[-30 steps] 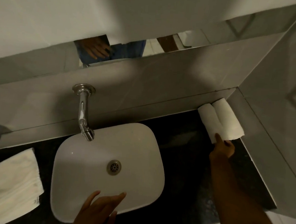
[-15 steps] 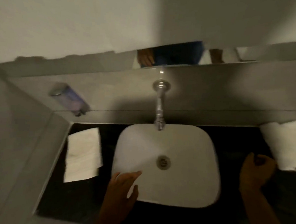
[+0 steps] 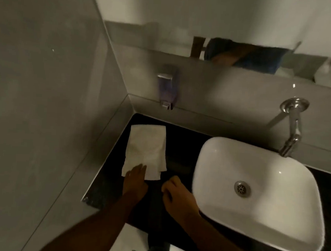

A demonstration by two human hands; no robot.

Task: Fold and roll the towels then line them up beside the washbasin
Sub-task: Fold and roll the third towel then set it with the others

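Towel (image 3: 146,149) lies flat, folded, at centre left on the dark counter (image 3: 181,145), beside the basin (image 3: 217,148). Left hand (image 3: 135,178) rests open-fingered on its near edge; right hand (image 3: 176,194) hovers loosely curled, empty. Rolling looks next: grip the near edge, roll away.

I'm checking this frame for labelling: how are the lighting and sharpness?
Head view: dim, with the dark counter swallowing detail; soap dispenser and the mirror reflection are motion-blurred; small glare spots on the washbasin; wide-angle bending at the walls; the towel stays readable.
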